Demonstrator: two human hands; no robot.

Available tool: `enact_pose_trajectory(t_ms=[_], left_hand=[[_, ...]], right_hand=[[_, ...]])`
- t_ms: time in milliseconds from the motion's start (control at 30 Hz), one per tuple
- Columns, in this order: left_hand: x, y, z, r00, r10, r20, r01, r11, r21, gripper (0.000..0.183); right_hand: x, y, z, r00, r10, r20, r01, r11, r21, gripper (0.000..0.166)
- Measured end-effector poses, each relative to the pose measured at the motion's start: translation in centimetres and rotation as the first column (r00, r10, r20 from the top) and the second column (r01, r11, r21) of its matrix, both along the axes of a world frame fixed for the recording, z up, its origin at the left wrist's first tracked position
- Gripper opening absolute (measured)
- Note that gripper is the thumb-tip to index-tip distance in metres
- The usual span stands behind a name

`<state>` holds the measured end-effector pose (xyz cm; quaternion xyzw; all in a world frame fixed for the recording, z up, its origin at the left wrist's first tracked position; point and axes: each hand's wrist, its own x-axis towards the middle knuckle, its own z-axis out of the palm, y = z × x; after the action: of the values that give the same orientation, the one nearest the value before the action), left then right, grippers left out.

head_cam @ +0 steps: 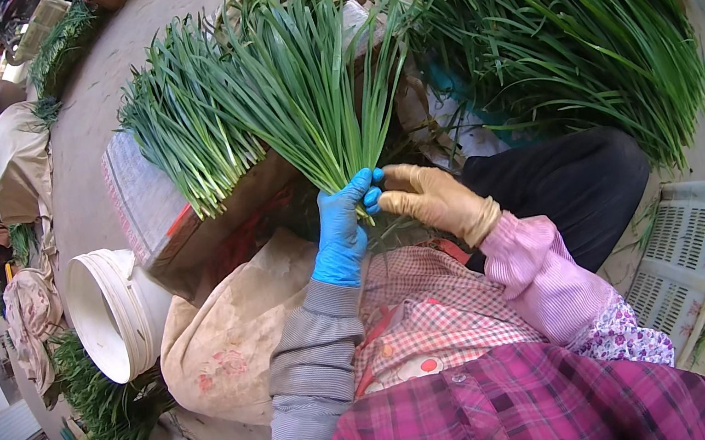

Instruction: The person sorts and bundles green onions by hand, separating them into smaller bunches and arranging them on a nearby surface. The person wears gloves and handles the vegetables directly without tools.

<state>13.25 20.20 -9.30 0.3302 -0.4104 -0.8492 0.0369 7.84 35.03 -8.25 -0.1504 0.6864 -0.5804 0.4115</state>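
My left hand (347,210), in a blue rubber glove, grips a fanned bunch of garlic chives (318,100) near the stem ends. The leaves spread upward, away from me. Close beside it is my right hand (429,196) in a tan rubber glove, its fingers curved next to the blue fingertips. Whether those tan fingers touch any stems cannot be made out. Behind the held bunch, a row of trimmed-looking garlic chives (189,121) lies on a cloth-covered box (141,192), pale stem ends toward me.
A big heap of chives (560,38) lies at the upper right. A white plastic bucket (100,318) stands on its side or tilted at left, near more chives (109,393). At right sits a slotted plastic crate (679,249). Another person (18,164) is at upper left.
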Motion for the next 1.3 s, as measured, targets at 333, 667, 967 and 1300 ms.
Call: enact_pose_trajectory(t_ms=[333, 667, 967, 1300], left_hand=[[7.4, 2.8, 2.2, 0.956, -0.137, 0.259, 0.293, 0.450, -0.844, 0.086], [14.4, -4.3, 7.1, 0.945, -0.324, -0.037, 0.326, 0.939, 0.107, 0.062], [23.8, -4.7, 12.0, 0.946, -0.170, 0.276, 0.135, 0.981, 0.139, 0.057], [36.5, -2.8, 12.4, 0.929, 0.227, 0.291, -0.251, 0.967, 0.048, 0.044]], right_hand=[[-0.8, -7.1, 3.1, 0.896, -0.206, 0.393, 0.367, 0.843, -0.394, 0.046], [6.0, -7.6, 4.2, 0.629, 0.266, 0.730, 0.456, 0.635, -0.624, 0.035], [7.4, -8.0, 4.8, 0.513, 0.345, 0.786, 0.300, 0.786, -0.541, 0.030], [3.6, -7.2, -0.5, 0.645, 0.029, 0.764, 0.417, 0.824, -0.384, 0.040]])
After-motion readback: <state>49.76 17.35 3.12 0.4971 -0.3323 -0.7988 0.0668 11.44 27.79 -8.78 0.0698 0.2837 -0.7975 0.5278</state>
